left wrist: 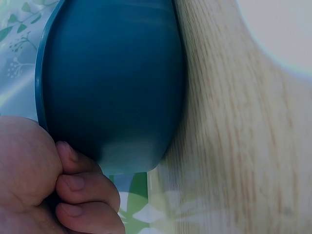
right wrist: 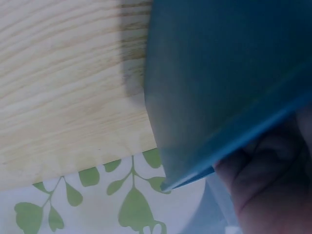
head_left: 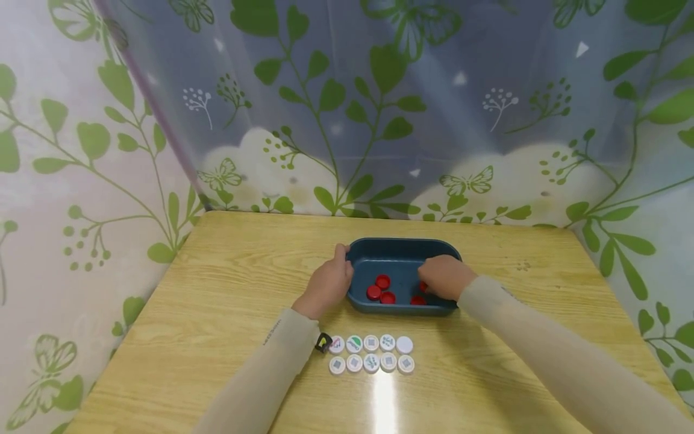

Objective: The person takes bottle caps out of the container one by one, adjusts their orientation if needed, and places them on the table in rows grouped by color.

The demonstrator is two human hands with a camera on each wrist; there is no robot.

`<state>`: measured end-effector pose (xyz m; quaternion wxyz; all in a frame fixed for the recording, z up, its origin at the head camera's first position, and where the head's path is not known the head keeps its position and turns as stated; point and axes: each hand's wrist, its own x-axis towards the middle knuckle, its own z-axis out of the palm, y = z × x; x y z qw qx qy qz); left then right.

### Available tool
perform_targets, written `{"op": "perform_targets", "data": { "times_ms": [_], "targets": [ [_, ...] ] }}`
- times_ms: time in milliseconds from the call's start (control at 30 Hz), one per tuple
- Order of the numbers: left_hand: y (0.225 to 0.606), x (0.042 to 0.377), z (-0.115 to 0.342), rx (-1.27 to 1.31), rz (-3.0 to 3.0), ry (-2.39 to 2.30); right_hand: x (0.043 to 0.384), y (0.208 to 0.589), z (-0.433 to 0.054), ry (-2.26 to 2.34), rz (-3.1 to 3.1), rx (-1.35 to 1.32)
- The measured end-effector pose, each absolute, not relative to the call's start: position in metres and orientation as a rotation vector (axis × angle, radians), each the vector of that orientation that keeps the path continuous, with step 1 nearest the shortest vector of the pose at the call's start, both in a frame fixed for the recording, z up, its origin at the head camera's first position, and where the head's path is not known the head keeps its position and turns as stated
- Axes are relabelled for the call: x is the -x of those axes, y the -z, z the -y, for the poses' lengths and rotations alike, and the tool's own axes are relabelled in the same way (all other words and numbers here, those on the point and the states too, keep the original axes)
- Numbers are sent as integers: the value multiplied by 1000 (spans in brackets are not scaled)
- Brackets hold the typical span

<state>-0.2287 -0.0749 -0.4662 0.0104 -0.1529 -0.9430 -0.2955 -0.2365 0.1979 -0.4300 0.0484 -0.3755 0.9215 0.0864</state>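
Observation:
A dark blue oblong basin [head_left: 403,309] stands on the wooden table, with several round red bottle caps [head_left: 373,293] lying inside it. My left hand [head_left: 328,280] grips the basin's left end at the rim; its curled fingers [left wrist: 87,190] show against the outer wall in the left wrist view. Over the right end reaches my right hand [head_left: 447,277], its fingers down inside the basin near a red cap. The basin's wall [right wrist: 204,87] hides those fingertips in the right wrist view, and whether they pinch a cap cannot be seen.
In front of the basin, several white round caps [head_left: 371,343] with printed tops lie in two rows on the wooden table [head_left: 244,259]. A black band [head_left: 323,342] sits at the left sleeve, close to the rows. Leaf-patterned curtains [head_left: 358,120] rise behind and at both sides.

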Motion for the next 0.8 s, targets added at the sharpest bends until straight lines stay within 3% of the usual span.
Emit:
{"op": "perform_targets", "data": {
  "times_ms": [800],
  "targets": [
    [466, 229, 76, 485, 2946, 934, 249, 431, -201, -203, -2748, 1099]
  ]
}}
